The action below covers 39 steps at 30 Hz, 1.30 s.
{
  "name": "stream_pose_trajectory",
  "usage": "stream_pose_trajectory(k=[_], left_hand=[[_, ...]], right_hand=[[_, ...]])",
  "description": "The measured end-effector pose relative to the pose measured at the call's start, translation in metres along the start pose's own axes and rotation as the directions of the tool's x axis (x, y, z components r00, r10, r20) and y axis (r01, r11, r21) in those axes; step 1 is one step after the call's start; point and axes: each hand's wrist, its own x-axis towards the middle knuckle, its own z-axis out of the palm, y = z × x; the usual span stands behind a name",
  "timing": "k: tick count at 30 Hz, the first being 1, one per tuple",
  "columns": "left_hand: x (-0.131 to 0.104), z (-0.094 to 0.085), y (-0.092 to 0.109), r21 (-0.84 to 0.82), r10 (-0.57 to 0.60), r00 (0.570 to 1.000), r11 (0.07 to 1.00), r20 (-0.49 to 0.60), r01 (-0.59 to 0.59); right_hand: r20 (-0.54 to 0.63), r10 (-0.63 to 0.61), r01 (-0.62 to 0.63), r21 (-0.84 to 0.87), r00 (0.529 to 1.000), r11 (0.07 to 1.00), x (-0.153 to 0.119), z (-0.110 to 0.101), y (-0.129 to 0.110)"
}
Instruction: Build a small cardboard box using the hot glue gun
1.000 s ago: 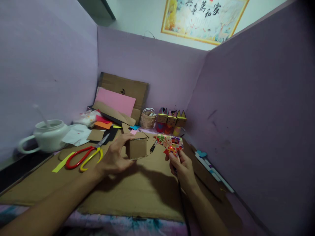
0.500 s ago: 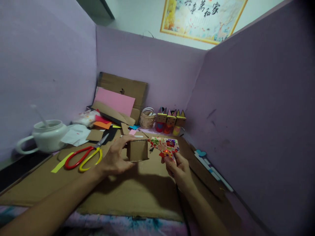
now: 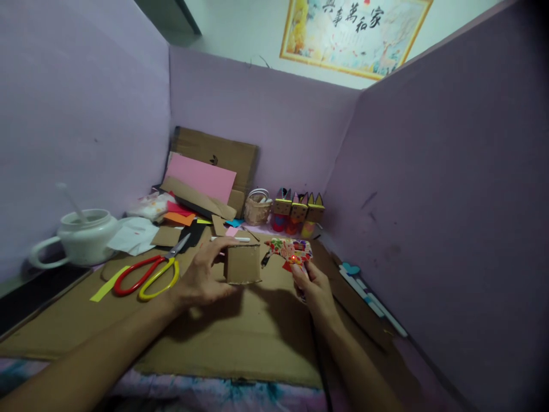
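Observation:
A small cardboard box (image 3: pixel 243 265) is held above the cardboard mat (image 3: pixel 240 343), its flat face towards the camera. My left hand (image 3: pixel 208 272) grips it from the left, fingers on the top edge and thumb below. My right hand (image 3: pixel 312 286) is closed around the handle of a flower-patterned glue gun (image 3: pixel 291 249) with a small red light lit. The gun's nozzle points left at the box's right side, with a small gap between them. A black cord hangs down from the gun.
Red-and-yellow scissors (image 3: pixel 158 274) and a yellow strip (image 3: pixel 109 284) lie left. A white pot (image 3: pixel 86 237) stands far left. Behind are pink paper (image 3: pixel 201 177), a woven basket (image 3: pixel 257 209) and cat-eared cardboard figures (image 3: pixel 298 212). White sticks (image 3: pixel 364 294) lie right, beside the purple wall (image 3: pixel 450 200).
The glue gun and my right hand have moved slightly right, away from the box. The box has turned a little and shifted slightly right in my left hand.

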Motion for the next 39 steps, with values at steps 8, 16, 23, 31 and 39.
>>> stream_pose_trajectory(k=[8,16,23,31,39], left_hand=[[-0.002,0.003,0.008,-0.045,-0.054,0.992,0.997,0.116,0.060],[-0.005,0.003,0.013,-0.152,-0.162,0.975,0.971,0.151,0.185],[-0.007,0.007,0.020,-0.192,-0.137,0.969,0.965,0.208,0.178],[-0.007,0.012,0.030,-0.164,-0.151,0.960,0.968,0.234,0.192],[-0.010,0.014,0.027,-0.175,-0.131,0.955,0.968,0.267,0.181]], right_hand=[[-0.014,0.042,-0.044,-0.355,0.999,0.934,0.046,-0.022,0.017],[0.403,-0.336,0.416,-0.130,0.851,0.900,0.004,-0.001,-0.022],[0.414,-0.330,0.372,-0.022,0.848,0.928,-0.009,0.023,-0.009],[0.409,-0.355,0.340,0.112,0.841,0.934,-0.016,0.021,-0.014],[0.388,-0.361,0.327,0.153,0.848,0.932,-0.018,0.021,-0.012]])
